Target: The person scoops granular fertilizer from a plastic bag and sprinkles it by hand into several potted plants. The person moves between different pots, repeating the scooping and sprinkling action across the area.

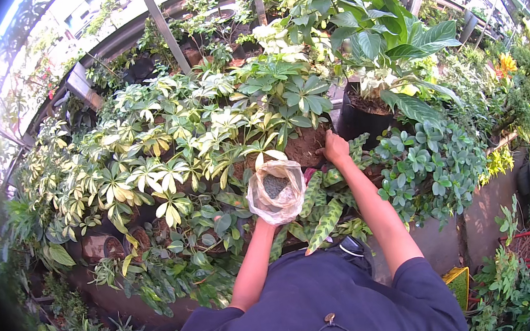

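Note:
My left hand (266, 224) holds up a clear plastic bag (258, 204) from below, its fingers mostly hidden by the plastic. The bag's mouth is open, and grey granular material (275, 185) shows inside. Farther forward and to the right, my right hand (336, 148) is closed at the right rim of a black grow bag (326, 121). Brown soil (305, 147) fills this grow bag around the base of a green schefflera (306, 94). Leaves cover part of the soil, and the plastic bag sits just in front of it.
Variegated schefflera plants (169, 175) crowd the left. Beyond my right hand stands a black pot (362, 119) with a large-leaved plant (377, 32). Spotted calathea leaves (324, 224) reach toward my waist. A low wall (440, 241) edges the bed, and a metal post (163, 28) rises behind.

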`<state>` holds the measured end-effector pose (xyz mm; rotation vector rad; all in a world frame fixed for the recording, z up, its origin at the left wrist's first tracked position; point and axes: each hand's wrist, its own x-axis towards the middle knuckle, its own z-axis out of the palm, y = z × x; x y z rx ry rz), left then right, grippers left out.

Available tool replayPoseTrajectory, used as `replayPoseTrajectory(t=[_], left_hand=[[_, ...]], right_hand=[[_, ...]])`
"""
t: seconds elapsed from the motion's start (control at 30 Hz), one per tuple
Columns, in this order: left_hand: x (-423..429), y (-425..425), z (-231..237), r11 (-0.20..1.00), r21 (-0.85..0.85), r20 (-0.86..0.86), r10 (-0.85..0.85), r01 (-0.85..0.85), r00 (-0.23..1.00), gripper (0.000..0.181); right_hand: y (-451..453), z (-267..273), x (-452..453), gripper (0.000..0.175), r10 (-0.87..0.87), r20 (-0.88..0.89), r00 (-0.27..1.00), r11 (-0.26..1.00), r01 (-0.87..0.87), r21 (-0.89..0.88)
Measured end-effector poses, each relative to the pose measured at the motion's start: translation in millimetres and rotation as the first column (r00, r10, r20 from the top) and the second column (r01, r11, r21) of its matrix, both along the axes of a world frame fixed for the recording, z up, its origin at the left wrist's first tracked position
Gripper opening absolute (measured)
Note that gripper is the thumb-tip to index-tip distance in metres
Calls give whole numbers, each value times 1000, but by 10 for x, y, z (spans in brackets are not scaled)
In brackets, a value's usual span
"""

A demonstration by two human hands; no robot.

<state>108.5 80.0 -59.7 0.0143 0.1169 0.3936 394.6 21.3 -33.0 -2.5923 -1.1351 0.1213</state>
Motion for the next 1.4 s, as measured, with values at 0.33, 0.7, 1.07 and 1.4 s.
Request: replayPoseTrajectory(t=[0.33,0.7,1.07,1.4], left_hand=[[16,67,-248,996,90,-73,26,-19,997,110],[59,-132,429,972,219,-196,132,-87,972,109],[12,-60,219,1000,-27,23,-14,14,1000,72],[79,56,-45,984,-179,27,-11,16,1000,77]], right_hand=[[42,73,-9,69,-53,-28,998,999,53,0],[57,-7,52,64,-75,-36,997,997,75,12],[-15,141,99,43,-80,-155,985,965,116,237],[-164,1424,-317,34,105,-336,936,910,46,411]])
